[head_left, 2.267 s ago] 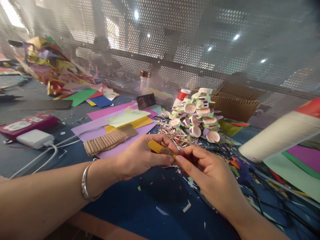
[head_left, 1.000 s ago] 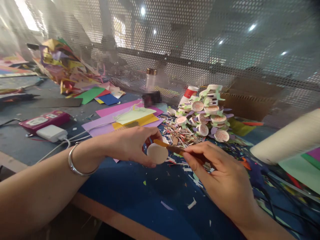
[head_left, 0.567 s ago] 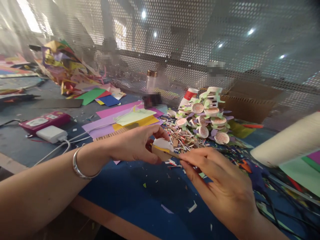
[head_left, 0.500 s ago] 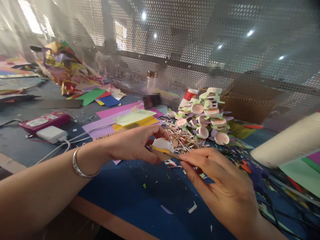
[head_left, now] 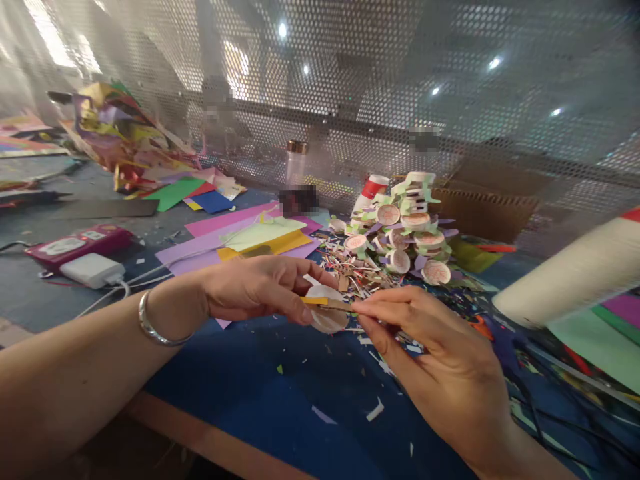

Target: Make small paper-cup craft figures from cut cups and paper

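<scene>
My left hand point(head_left: 255, 288) is closed in a pinch on a small round white disc point(head_left: 326, 309) and the near end of a yellow paper strip point(head_left: 316, 301) wrapped along its rim. My right hand point(head_left: 436, 347) pinches the strip's other end just right of the disc. Both hover over the blue table mat point(head_left: 280, 400). A silver bangle point(head_left: 150, 321) circles my left wrist.
A pile of finished paper-trimmed discs point(head_left: 406, 230) lies behind my hands amid paper scraps. Coloured sheets point(head_left: 250, 237), a white charger point(head_left: 90, 270), a pink box point(head_left: 70, 243), glue bottles point(head_left: 367, 190) and cardboard point(head_left: 485, 210) lie further back against a perforated metal screen. A big white roll point(head_left: 570, 277) lies right.
The disc has been turned in my left hand from face-on to tilted to nearly flat again, and the yellow strip now lies across its rim. Both hands stayed close together.
</scene>
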Available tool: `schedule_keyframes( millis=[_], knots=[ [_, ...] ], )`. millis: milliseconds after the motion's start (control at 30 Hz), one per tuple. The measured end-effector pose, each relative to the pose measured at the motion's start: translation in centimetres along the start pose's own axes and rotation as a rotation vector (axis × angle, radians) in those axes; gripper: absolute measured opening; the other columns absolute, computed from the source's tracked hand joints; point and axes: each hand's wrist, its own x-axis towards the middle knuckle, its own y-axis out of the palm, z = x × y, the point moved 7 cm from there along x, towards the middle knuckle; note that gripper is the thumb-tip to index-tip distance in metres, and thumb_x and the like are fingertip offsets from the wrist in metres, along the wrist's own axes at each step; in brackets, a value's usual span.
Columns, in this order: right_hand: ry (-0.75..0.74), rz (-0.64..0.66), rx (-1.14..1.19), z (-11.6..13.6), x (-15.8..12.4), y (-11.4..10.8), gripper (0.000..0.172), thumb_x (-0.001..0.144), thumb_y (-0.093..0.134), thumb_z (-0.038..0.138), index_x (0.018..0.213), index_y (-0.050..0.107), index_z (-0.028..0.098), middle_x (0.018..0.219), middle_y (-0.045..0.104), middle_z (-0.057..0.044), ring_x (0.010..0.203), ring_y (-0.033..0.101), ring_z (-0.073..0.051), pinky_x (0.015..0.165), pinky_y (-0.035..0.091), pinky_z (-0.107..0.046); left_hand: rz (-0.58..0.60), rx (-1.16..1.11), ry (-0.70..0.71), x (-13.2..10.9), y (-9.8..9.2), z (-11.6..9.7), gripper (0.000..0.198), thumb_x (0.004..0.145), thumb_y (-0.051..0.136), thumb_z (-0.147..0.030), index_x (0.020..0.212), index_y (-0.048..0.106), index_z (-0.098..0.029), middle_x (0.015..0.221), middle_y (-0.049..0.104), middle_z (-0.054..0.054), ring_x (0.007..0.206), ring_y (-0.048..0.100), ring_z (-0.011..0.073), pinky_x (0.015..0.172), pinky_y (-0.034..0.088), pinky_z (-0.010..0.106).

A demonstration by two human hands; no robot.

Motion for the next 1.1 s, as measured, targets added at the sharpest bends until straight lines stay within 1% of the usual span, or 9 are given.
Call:
schedule_keyframes(
  millis=[167,300,500,600,767,867,933,1000,1100],
  knots=[
    [-0.034,0.034,-0.017,-0.3,-0.1,0.4,0.022,0.095,0.065,0.008,0.11,0.073,0.022,0.104,0.07,-0.005,0.095,0.067,-0.016,0.081,0.053,-0.031,0.04,-0.039,0.005,0.1,0.1,0.1,0.056,0.073,0.079,-0.012,0.126,0.061,-0.018,0.112,0.072,0.007,0.096,0.069,0.0156,0.084,0.053,0.023],
    [-0.04,0.075,-0.02,-0.4,-0.1,0.8,0.022,0.096,0.062,0.009,0.111,0.074,0.021,0.107,0.069,-0.006,0.097,0.067,-0.017,0.081,0.053,-0.033,0.048,-0.061,0.022,0.0,0.6,-0.2,0.051,0.075,0.078,-0.011,0.124,0.063,-0.018,0.109,0.071,0.004,0.091,0.069,0.0137,0.078,0.058,0.022],
    [0.001,0.116,0.014,-0.6,-0.3,1.1,0.022,0.096,0.064,0.011,0.114,0.073,0.021,0.112,0.068,-0.006,0.104,0.066,-0.015,0.088,0.053,-0.027,-0.051,0.012,0.035,0.0,0.7,-0.4,0.039,0.082,0.074,-0.011,0.118,0.063,-0.021,0.102,0.069,0.003,0.088,0.069,0.0149,0.067,0.06,0.023],
    [0.019,0.115,0.018,-0.7,-0.3,0.9,0.023,0.096,0.065,0.015,0.118,0.07,0.021,0.113,0.069,-0.004,0.107,0.065,-0.014,0.093,0.052,-0.024,-0.086,0.02,0.066,0.1,0.5,-0.4,0.043,0.079,0.078,-0.009,0.117,0.063,-0.021,0.106,0.069,0.003,0.091,0.07,0.0158,0.071,0.06,0.025],
    [0.089,0.109,-0.006,-1.3,0.0,0.8,0.021,0.097,0.065,0.019,0.117,0.068,0.027,0.113,0.071,0.001,0.107,0.066,-0.012,0.097,0.049,-0.022,-0.107,0.047,0.114,0.2,0.5,-0.9,0.052,0.071,0.08,0.001,0.115,0.065,-0.02,0.105,0.07,0.002,0.088,0.07,0.0123,0.078,0.056,0.022],
    [0.123,0.106,0.046,-1.7,0.1,0.9,0.021,0.098,0.064,0.019,0.116,0.069,0.03,0.113,0.07,0.003,0.106,0.066,-0.011,0.095,0.049,-0.022,-0.103,0.041,0.111,0.1,0.8,-0.9,0.043,0.077,0.08,-0.008,0.115,0.064,-0.02,0.102,0.07,0.004,0.088,0.07,0.0156,0.076,0.059,0.028],
    [0.142,0.109,0.079,-1.9,0.0,1.0,0.022,0.098,0.065,0.02,0.115,0.07,0.031,0.112,0.07,0.004,0.106,0.065,-0.012,0.094,0.05,-0.022,-0.099,0.035,0.1,0.1,0.8,-0.8,0.034,0.083,0.077,-0.015,0.114,0.065,-0.02,0.101,0.07,0.004,0.088,0.07,0.0167,0.074,0.06,0.029],
    [0.156,0.11,0.094,-2.0,-0.1,1.0,0.02,0.098,0.066,0.02,0.114,0.07,0.032,0.112,0.07,0.004,0.105,0.066,-0.012,0.093,0.05,-0.022,-0.103,0.029,0.093,0.1,0.7,-0.7,0.03,0.086,0.075,-0.016,0.113,0.064,-0.021,0.101,0.071,0.004,0.088,0.071,0.0165,0.072,0.059,0.027],
    [0.182,0.107,0.114,-2.2,-0.2,1.0,0.018,0.097,0.067,0.022,0.112,0.071,0.031,0.111,0.07,0.004,0.104,0.066,-0.012,0.093,0.05,-0.023,-0.123,0.028,0.094,0.3,0.4,-0.5,0.031,0.084,0.076,-0.015,0.112,0.064,-0.021,0.099,0.072,0.003,0.086,0.072,0.0167,0.07,0.06,0.026]
  ],
)
